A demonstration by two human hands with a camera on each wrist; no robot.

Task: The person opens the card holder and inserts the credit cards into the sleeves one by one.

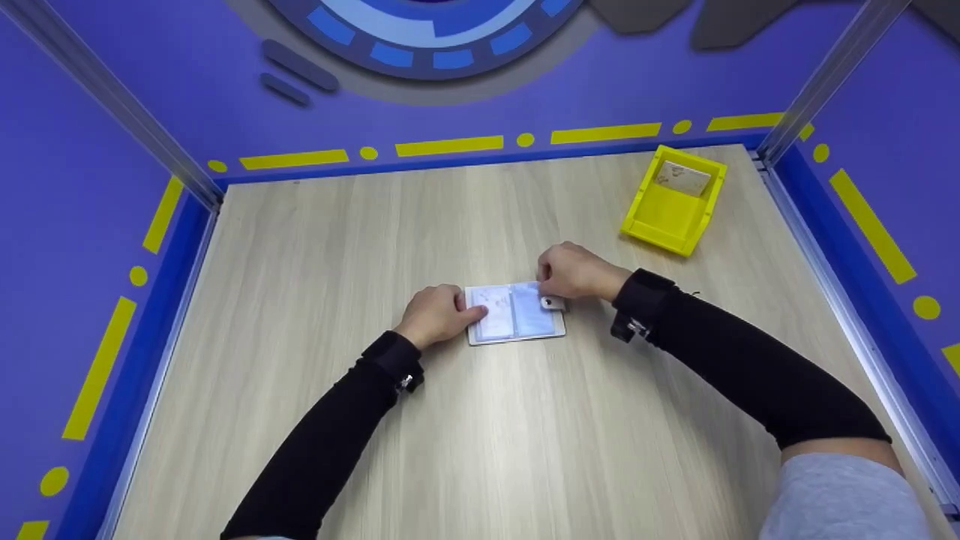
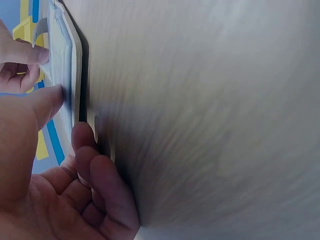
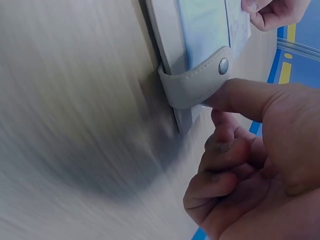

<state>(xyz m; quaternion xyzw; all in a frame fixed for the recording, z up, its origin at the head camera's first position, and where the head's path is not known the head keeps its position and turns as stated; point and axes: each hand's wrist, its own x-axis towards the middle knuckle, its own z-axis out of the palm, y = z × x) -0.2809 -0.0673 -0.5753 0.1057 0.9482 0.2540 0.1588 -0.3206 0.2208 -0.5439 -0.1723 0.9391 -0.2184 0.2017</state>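
Observation:
A small white card holder [image 1: 493, 328] lies open on the table, with clear plastic sleeves [image 1: 534, 311] showing on both sides. A short strap with a metal snap [image 3: 195, 82] curls up over its right edge. My left hand [image 1: 435, 315] grips the left edge, thumb on the top sleeve and curled fingers at the side, as the left wrist view shows. At the upper right corner, beside the strap, my right hand [image 1: 574, 271] pinches the holder between thumb and forefinger. The other fingers of that hand are curled in the right wrist view.
A yellow bin [image 1: 667, 217] stands at the back right of the wooden table [image 1: 337, 247], with a pale printed card [image 1: 684, 178] leaning inside it. Blue panels [image 1: 465, 112] with yellow marks wall the table at the back and both sides.

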